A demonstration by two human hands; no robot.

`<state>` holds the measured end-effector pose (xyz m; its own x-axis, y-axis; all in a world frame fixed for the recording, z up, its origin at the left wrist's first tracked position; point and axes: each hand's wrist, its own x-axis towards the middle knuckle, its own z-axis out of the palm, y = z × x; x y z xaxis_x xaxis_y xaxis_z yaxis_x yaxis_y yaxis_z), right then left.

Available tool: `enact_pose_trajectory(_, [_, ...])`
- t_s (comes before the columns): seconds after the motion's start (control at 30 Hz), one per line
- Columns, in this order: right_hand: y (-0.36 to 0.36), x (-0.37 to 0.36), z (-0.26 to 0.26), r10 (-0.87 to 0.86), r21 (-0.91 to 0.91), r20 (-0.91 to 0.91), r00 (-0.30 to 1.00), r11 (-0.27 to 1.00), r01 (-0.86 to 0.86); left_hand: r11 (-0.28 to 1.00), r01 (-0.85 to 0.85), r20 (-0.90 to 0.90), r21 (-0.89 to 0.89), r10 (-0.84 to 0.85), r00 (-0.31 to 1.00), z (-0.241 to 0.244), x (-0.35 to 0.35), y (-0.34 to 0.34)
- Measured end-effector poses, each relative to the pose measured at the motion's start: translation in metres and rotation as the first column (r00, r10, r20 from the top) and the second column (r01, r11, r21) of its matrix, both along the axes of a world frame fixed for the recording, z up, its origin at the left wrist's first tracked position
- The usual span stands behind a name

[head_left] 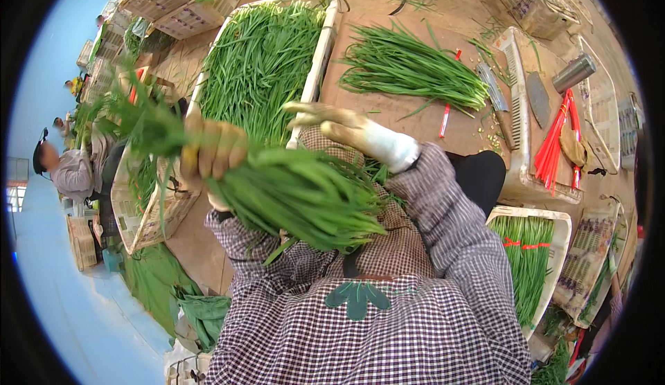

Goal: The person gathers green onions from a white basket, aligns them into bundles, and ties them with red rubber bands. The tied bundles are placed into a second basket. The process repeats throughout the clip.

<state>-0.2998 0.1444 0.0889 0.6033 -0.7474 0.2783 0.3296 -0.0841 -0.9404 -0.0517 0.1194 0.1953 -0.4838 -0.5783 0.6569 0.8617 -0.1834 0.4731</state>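
My left hand (pixel 215 148), in a stained glove, grips a loose bunch of green garlic chives (pixel 296 193) around its middle. The bunch is blurred and lies across my lap, its other end sticking out past my fist. My right hand (pixel 353 128), in a white-cuffed glove with soiled fingers, is held out flat with the thumb apart and nothing in it. Beyond it, a pile of chives (pixel 415 65) rests on a brown board (pixel 358 110), over a red strip (pixel 444 120). A white crate (pixel 324 42) full of loose chives (pixel 260 68) stands ahead of my left hand.
Right of the pile lies a knife (pixel 492 86). An upturned crate (pixel 511 63) bears a blade (pixel 536 99), a metal cylinder (pixel 574 72) and red strips (pixel 556 143). Red-tied chives (pixel 524 271) fill a crate by my right elbow. A person (pixel 78 172) sits at the left.
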Motion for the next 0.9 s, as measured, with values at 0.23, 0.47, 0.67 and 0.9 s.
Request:
enact_pose_trajectory(0.23, [0.092, -0.008, -0.094, -0.033, 0.650, 0.464, 0.885, 0.692, -0.315, 0.491, -0.651, 0.376, 0.579, 0.547, 0.747, -0.048, 0.046, -0.020])
enact_pose_trajectory(0.47, [0.124, -0.008, -0.129, -0.065, 0.758, -0.174, 0.983, 0.628, 0.176, 0.288, -0.754, 0.585, 0.591, 0.491, 0.646, -0.146, 0.055, -0.036])
enact_pose_trajectory(0.67, [0.158, -0.080, -0.021, -0.140, 0.609, -0.380, 0.914, 0.706, 0.361, 0.296, -0.754, 0.595, 0.586, 0.476, 0.648, -0.165, 0.080, -0.049])
enact_pose_trajectory(0.9, [0.090, -0.008, 0.004, -0.714, -0.854, -0.498, 0.492, 0.501, -0.137, 0.237, -0.761, 0.635, 0.604, 0.435, 0.638, -0.158, 0.058, -0.072])
